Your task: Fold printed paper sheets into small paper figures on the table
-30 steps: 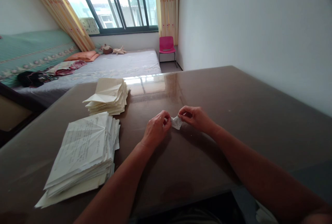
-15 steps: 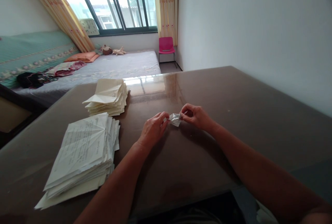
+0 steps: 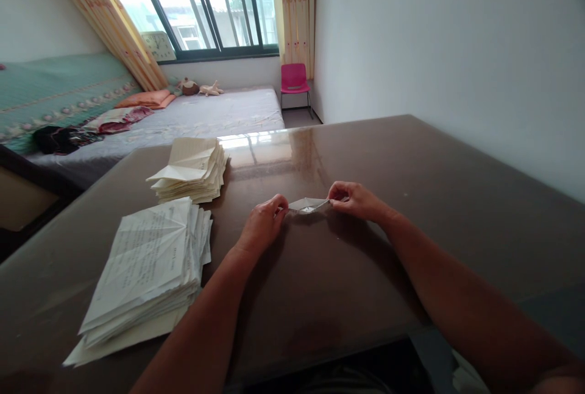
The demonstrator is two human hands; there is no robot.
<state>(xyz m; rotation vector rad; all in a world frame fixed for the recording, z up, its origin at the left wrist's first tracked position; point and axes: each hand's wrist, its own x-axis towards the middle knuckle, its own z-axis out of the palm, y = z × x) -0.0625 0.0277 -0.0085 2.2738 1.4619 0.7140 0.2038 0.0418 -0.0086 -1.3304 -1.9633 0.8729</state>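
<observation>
Between my two hands is a small folded paper boat [image 3: 307, 206], white with grey print and drawn out lengthwise just above the brown table [image 3: 315, 278]. My left hand [image 3: 267, 218] pinches its left tip between thumb and fingers. At the opposite tip, my right hand [image 3: 354, 200] has the same kind of pinch. Part of each tip is hidden by the fingers. Left of my left forearm lies a stack of printed white sheets [image 3: 137, 266] with crease lines across the top one.
Beyond the white stack sits a pile of cream sheets [image 3: 189, 165], its top sheet folded up. A bed [image 3: 237, 108] and a pink chair [image 3: 295, 79] stand past the table's far edge. A white wall [image 3: 439, 47] runs along the right.
My hands have moved apart, left and right. The paper between them has gone from a compact, pointed bundle to a longer, flatter boat shape.
</observation>
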